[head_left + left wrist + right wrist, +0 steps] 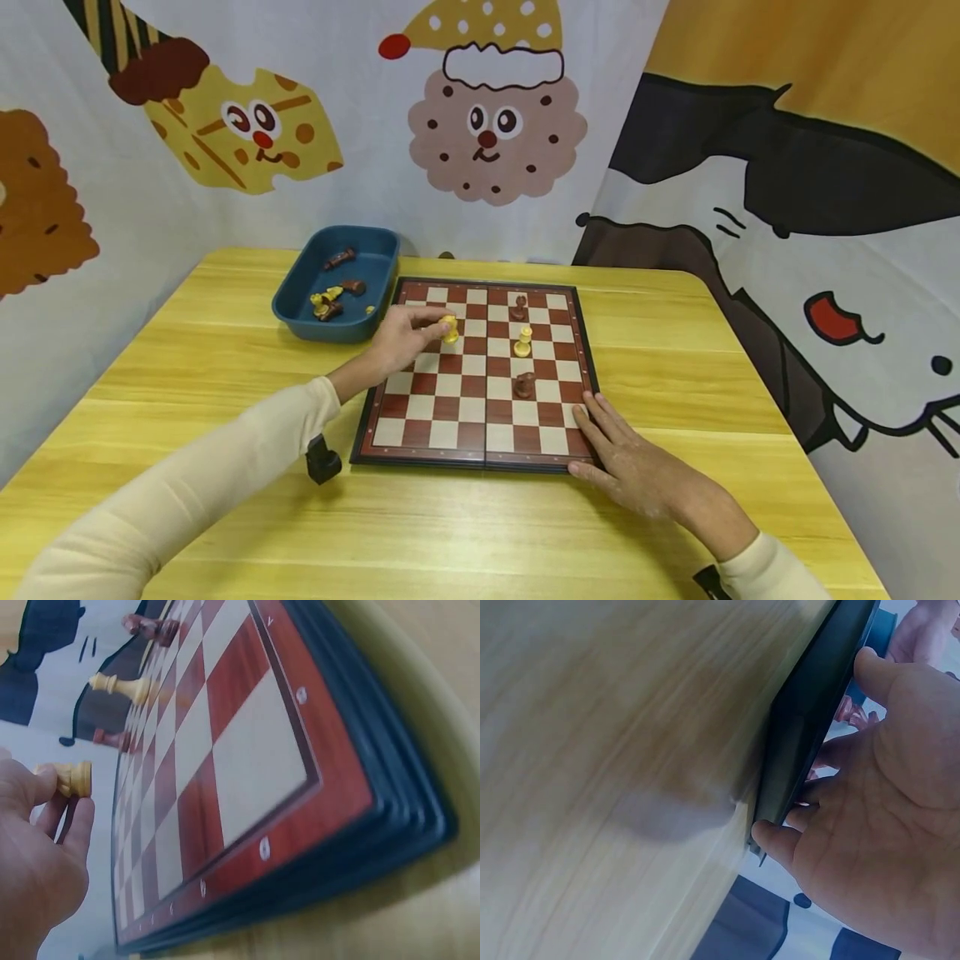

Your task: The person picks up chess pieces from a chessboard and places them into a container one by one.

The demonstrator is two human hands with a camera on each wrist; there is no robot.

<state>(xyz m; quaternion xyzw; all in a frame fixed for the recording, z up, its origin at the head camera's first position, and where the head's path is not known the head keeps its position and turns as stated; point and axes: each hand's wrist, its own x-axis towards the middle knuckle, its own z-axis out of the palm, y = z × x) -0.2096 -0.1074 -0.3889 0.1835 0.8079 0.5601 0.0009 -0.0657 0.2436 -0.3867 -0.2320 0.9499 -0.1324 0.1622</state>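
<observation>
My left fingers (424, 314) pinch a small yellow chess piece (450, 328) roughly upright, its base down and clear of the board; the chessboard (486, 457), red-brown and cream inside a dark rim, lies flat and unfolded on the tabletop (420, 533), a seam down its middle; my right fingers (594, 431) touch its near right corner; right of the seam, a far brown piece (518, 308), a standing yellow piece (523, 342) and a near brown piece (524, 385) form one upright row running away from me.
</observation>
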